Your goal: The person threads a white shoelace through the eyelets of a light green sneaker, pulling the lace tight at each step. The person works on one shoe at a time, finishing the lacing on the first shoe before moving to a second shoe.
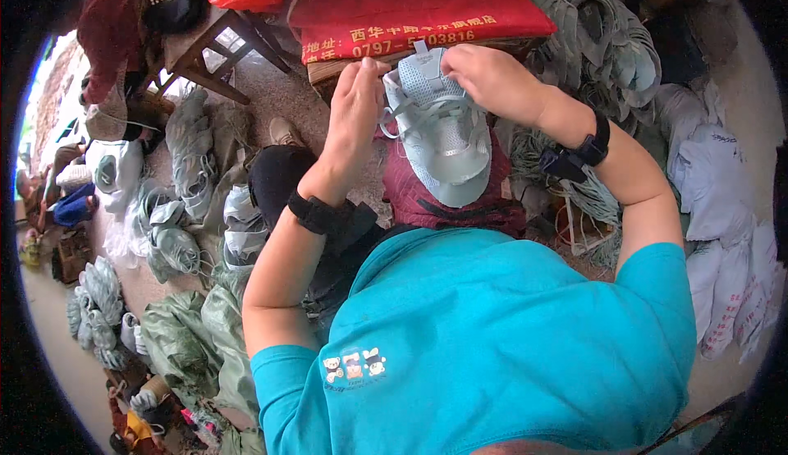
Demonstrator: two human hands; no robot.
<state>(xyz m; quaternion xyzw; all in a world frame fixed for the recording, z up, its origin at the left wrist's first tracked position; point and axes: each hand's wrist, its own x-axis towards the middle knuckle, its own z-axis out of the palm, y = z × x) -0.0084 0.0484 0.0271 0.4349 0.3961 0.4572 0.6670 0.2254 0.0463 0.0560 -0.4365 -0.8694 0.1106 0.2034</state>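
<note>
A pale grey-blue sneaker upper [450, 147] lies in front of me over a maroon cloth [501, 188], its rounded toe toward my body. Its mesh tongue [423, 73] stands up at the far end. A thin light shoelace [427, 109] crosses the opening and loops out on the left side. Beside that left edge, my left hand [351, 110] is closed, thumb and fingertips together; what they pinch is too small to make out. At the right of the tongue, my right hand [492, 82] is closed with its fingertips at the upper's collar.
A red printed bag [419, 8] lies on a board just beyond the upper. Bundled grey-green uppers [595, 28] hang at the far right, above white sacks [714, 176]. Stacked uppers [193, 151], green sacks [176, 336] and a wooden stool [213, 53] stand left. Another person [111, 28] is at far left.
</note>
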